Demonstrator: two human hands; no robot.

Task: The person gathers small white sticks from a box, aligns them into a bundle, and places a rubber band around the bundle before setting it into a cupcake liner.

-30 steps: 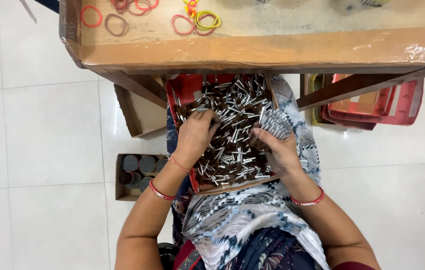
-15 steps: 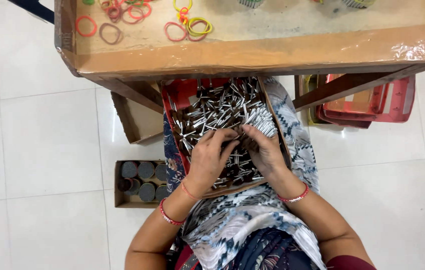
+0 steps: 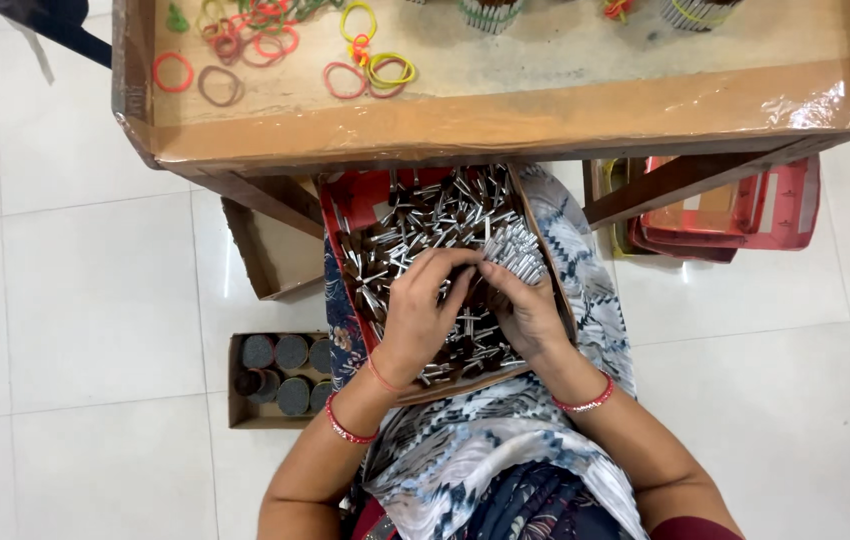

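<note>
A table (image 3: 505, 120) lined with brown cardboard fills the top of the view, with loose coloured rubber bands (image 3: 365, 65) scattered on its far left part, away from the person. Below the table's near edge, a shallow cardboard tray (image 3: 345, 215) rests on the person's lap, probably so both hands can work in it while seated. The tray is heaped with small silver-grey tubes (image 3: 425, 220). To the left of the tray, on the tiled floor, stands a small open box (image 3: 237, 415) packed with round dark bundles standing on end; to the right of the tray, under the table, lie stacked red trays (image 3: 735, 215). The left hand (image 3: 420, 315) and the right hand (image 3: 525, 310) meet over the middle of the tray, fingers curled narrowly around a cluster of tubes, seemingly squaring them together. How many each hand holds cannot be told.
</note>
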